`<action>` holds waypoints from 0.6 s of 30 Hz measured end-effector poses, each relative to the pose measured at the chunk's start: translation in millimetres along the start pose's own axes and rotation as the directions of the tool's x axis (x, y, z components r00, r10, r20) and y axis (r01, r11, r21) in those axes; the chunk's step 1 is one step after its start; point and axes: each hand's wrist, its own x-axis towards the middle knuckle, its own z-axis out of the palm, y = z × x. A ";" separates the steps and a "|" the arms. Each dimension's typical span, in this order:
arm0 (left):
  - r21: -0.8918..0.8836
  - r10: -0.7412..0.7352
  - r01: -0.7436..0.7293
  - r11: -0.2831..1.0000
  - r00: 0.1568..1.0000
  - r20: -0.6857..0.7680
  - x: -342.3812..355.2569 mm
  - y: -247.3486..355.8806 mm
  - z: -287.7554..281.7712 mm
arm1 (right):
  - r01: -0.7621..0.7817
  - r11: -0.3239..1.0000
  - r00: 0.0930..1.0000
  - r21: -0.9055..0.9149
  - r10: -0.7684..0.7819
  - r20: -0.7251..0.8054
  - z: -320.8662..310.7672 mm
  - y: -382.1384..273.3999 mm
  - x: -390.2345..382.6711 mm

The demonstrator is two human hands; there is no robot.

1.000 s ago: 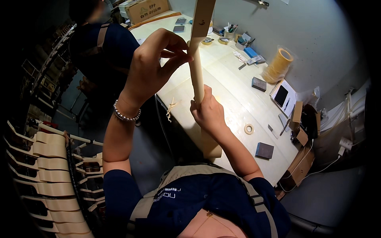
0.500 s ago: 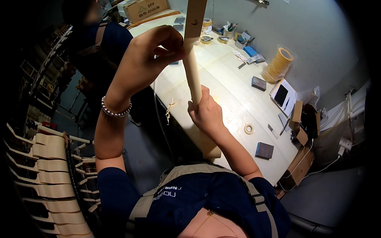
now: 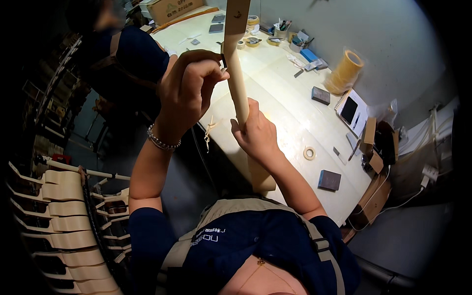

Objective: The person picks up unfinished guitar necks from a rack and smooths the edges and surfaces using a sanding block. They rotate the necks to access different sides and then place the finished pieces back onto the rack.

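Observation:
A long pale guitar neck (image 3: 237,81) stands up in front of me, its flat headstock (image 3: 237,19) running out of the top of the view. Low down, a wider pale end (image 3: 263,183) shows beneath my right forearm. My right hand (image 3: 258,132) is closed round the lower part of the neck. Beside the left edge, just under the headstock, my left hand (image 3: 189,91) is closed with its fingertips pinched. A thin dark sliver shows between those fingers and the neck; its kind cannot be made out.
On the pale worktable (image 3: 290,123) lie a tape ring (image 3: 309,153), sanding blocks (image 3: 329,180), a phone (image 3: 348,114) on a notebook and a wrapped yellow roll (image 3: 345,71). A co-worker (image 3: 132,64) stands at the far left. Several pale instrument parts (image 3: 69,206) fill a rack at left.
My left hand has turned and its wrist has come lower and to the right, the fingers staying by the neck's edge. The neck has shifted slightly left. The co-worker has leaned toward the table.

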 end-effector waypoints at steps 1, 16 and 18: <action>-0.095 -0.039 0.033 0.995 0.998 -0.052 -2.4 -1.1 4.3 | -0.001 1.000 1.000 0.001 0.001 0.001 -0.3 1.4 0.8; -0.205 -0.177 0.135 0.969 0.964 -0.200 5.1 -2.9 24.3 | -0.054 0.992 0.996 0.115 0.045 0.074 -7.0 7.1 2.9; -0.183 -0.193 0.157 0.970 0.962 -0.194 5.6 5.2 22.3 | -0.038 0.990 0.998 0.137 0.030 0.060 -6.2 10.6 3.2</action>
